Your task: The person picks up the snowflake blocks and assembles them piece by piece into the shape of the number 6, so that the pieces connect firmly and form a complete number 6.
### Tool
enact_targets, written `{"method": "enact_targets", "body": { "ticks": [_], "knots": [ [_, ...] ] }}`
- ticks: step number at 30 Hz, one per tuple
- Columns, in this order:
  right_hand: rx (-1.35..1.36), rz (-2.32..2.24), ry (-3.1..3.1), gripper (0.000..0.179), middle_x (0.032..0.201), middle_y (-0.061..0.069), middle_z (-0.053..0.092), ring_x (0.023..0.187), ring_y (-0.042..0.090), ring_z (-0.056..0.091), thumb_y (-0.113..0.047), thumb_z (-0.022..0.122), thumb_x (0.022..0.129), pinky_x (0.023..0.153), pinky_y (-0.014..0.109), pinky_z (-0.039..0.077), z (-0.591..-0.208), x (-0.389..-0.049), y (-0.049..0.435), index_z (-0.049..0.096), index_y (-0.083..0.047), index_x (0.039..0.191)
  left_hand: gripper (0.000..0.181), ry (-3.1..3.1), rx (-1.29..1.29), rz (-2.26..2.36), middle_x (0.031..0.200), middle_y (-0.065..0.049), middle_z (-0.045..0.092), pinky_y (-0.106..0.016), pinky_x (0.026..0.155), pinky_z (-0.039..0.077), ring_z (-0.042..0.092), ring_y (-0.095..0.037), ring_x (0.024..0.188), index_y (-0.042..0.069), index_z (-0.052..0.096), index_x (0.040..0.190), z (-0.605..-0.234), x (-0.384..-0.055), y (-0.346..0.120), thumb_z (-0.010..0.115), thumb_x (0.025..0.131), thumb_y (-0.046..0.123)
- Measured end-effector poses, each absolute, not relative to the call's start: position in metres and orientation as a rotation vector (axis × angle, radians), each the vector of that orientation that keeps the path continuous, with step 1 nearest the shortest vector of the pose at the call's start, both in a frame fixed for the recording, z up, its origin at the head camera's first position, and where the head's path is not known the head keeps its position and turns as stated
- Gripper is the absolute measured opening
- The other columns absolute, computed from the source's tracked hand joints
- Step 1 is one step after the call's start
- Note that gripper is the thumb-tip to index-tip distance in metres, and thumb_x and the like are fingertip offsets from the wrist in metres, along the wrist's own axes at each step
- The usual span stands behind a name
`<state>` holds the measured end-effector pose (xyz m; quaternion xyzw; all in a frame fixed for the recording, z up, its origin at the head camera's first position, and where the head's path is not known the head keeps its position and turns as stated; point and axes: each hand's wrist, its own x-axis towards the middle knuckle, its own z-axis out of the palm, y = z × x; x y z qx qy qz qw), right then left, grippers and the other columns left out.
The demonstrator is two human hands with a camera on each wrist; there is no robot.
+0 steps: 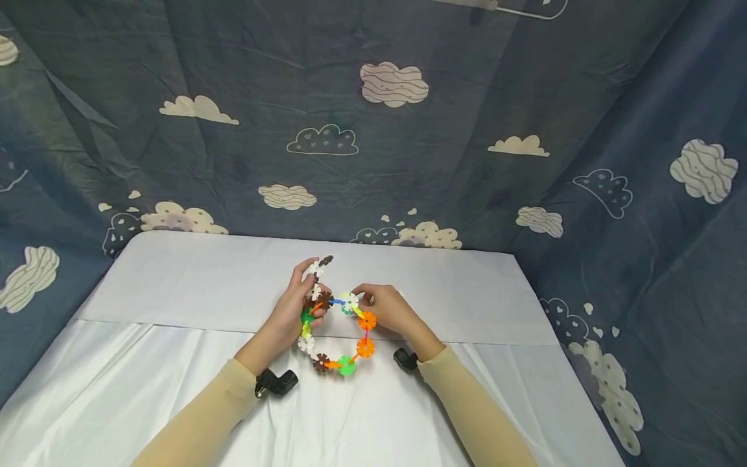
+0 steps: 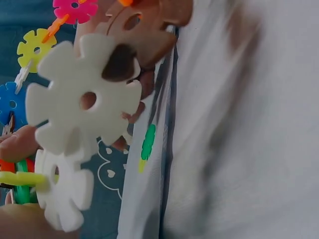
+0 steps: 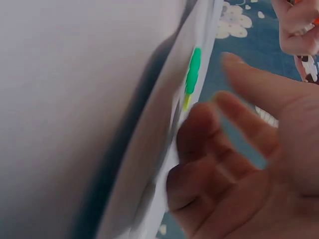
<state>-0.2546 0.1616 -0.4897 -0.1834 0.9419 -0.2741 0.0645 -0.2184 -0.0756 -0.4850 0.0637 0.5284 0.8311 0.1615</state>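
In the head view, my left hand holds a loop of linked plastic snowflake discs, its fingers and thumb curled round the left side. A short tail of white and brown discs rises past those fingers. Orange discs and a green disc form the loop's right and lower part. A large white disc fills much of the left wrist view, with a brown disc behind it. My right hand is beside a white disc; the right wrist view shows its fingers loosely bent, nothing between them.
A green piece with a yellow tip appears edge-on against the white cloth. That cloth covers the table. Behind and to the right hangs a dark blue curtain with cloud prints. Black wrist devices sit at both cuffs.
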Motion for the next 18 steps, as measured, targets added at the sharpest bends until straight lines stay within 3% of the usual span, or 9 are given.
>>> {"method": "enact_targets", "body": {
  "ticks": [3, 10, 18],
  "knots": [
    [-0.570, -0.729, 2.838, 0.031, 0.088, -0.001, 0.068, 0.079, 0.015, 0.057, -0.007, 0.072, 0.098, 0.078, 0.032, 0.049, -0.4933, -0.2589, 0.1533, 0.075, -0.015, 0.128, 0.038, 1.516, 0.185, 2.374, 0.097, 0.002, 0.060, -0.023, 0.047, 0.038, 0.041, -0.011, 0.058, 0.041, 0.025, 0.157, -0.4832, -0.2172, -0.0765, 0.027, 0.118, 0.038],
    [-0.592, -0.655, 2.867, 0.028, 0.079, -0.002, 0.061, 0.072, 0.014, 0.051, -0.002, 0.070, 0.096, 0.071, 0.028, 0.042, -0.4959, -0.2614, 0.1514, 0.075, -0.011, 0.121, 0.042, 1.548, 0.211, 2.352, 0.097, 0.003, 0.060, -0.022, 0.046, 0.038, 0.042, -0.012, 0.058, 0.037, 0.023, 0.160, -0.4836, -0.2174, -0.0763, 0.027, 0.118, 0.038],
    [-0.547, -0.908, 2.801, 0.004, 0.077, -0.001, 0.058, 0.069, 0.013, 0.049, -0.008, 0.073, 0.093, 0.065, 0.026, 0.040, -0.4938, -0.2614, 0.1589, 0.070, -0.010, 0.094, 0.044, 1.653, 0.194, 2.260, 0.099, 0.003, 0.061, -0.025, 0.045, 0.043, 0.048, -0.012, 0.054, 0.036, 0.024, 0.160, -0.4840, -0.2167, -0.0740, 0.033, 0.117, 0.042]
  ]
}}
